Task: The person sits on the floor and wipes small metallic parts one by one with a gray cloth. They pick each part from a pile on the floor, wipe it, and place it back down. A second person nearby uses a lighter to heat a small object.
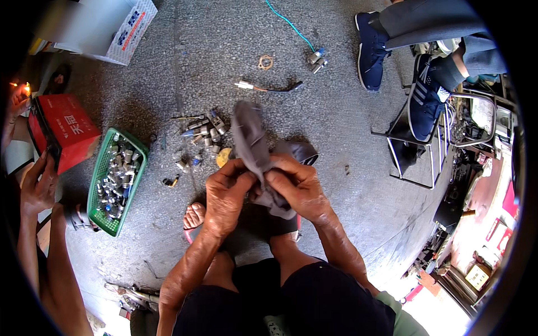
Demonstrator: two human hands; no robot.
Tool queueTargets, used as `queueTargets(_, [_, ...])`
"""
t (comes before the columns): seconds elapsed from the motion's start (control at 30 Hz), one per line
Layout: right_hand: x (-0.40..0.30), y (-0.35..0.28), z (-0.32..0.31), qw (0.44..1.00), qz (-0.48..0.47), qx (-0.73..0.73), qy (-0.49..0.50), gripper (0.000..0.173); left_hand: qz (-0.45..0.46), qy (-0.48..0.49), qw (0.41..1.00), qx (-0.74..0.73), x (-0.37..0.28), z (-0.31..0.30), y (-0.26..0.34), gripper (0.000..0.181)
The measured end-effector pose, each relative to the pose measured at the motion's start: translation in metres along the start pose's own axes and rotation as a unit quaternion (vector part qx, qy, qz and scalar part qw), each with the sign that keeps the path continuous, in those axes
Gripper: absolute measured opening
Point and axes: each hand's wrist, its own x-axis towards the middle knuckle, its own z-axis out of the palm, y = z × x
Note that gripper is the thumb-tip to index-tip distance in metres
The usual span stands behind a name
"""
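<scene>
A grey cloth (251, 136) is pinched between both hands, bunched where the fingers meet, with one end standing up beyond them and another hanging below. My left hand (227, 193) grips it from the left, my right hand (300, 185) from the right. Whether the cloth wraps something cannot be seen. Just beyond the left hand is a round yellow object (224, 157), partly hidden. Small cylindrical metal parts (207, 131) lie in a loose pile on the ground. A dark object (300, 152) sits behind the right hand.
At left, a green plastic basket (93, 201) holds many metal parts; a co-worker's hands hold a red box (73, 130). Ahead lie a short cable with a white connector (273, 89), a gasket (265, 62) and a teal cord (290, 25). A person's shoes and a metal-framed stool (414, 145) are at right.
</scene>
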Motion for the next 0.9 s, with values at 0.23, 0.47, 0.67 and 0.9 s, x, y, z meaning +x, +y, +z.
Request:
queueTargets(0.23, [-0.005, -0.001, 0.011, 0.985, -0.104, -0.087, 0.105, 0.012, -0.013, -0.030, 0.999, -0.036, -0.003, 0.000, 0.008, 0.016])
queueTargets(0.47, [-0.001, -0.008, -0.009, 0.964, 0.081, 0.201, 0.152, 0.013, -0.082, -0.066, 0.977, -0.185, -0.003, 0.002, 0.019, 0.022])
queueTargets(0.67, [-0.004, -0.020, 0.004, 0.993, -0.043, 0.099, 0.045, 0.017, -0.086, -0.085, 0.977, -0.174, -0.007, 0.003, 0.017, 0.026])
queueTargets(0.9, [-0.001, -0.015, -0.009, 0.951, 0.110, 0.253, 0.136, 0.019, 0.017, -0.092, 0.992, -0.089, -0.005, 0.003, 0.022, 0.022])
